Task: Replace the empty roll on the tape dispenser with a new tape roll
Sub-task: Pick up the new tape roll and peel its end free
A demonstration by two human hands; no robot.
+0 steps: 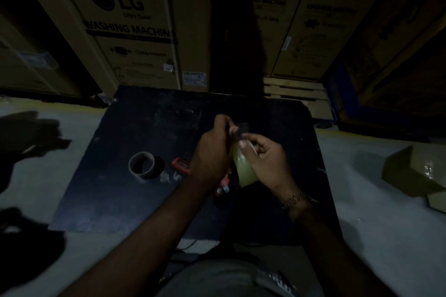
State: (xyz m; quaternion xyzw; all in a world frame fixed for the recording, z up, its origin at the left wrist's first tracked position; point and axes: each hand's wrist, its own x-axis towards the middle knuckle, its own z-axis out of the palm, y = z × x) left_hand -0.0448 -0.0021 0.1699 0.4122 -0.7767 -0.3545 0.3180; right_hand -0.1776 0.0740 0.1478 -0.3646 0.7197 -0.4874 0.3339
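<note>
Right hand [264, 164] grips new roll [243, 166]; left hand [212, 152] pinches its tape end. Empty core [142, 163] lies left of both hands, dispenser [223, 187] under them.

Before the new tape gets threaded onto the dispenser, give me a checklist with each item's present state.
1. Empty cardboard core off the dispenser: ok, it lies alone on the black board.
2. New tape roll in hand: ok, right hand grips it.
3. Tape end peeled free: ok, left hand pinches a strip above the roll.
4. Red tape dispenser within reach: ok, under the left hand.
5. Roll seated on the dispenser's hub: cannot tell, hands hide it.
6. Lighting: not ok, dim.
</note>
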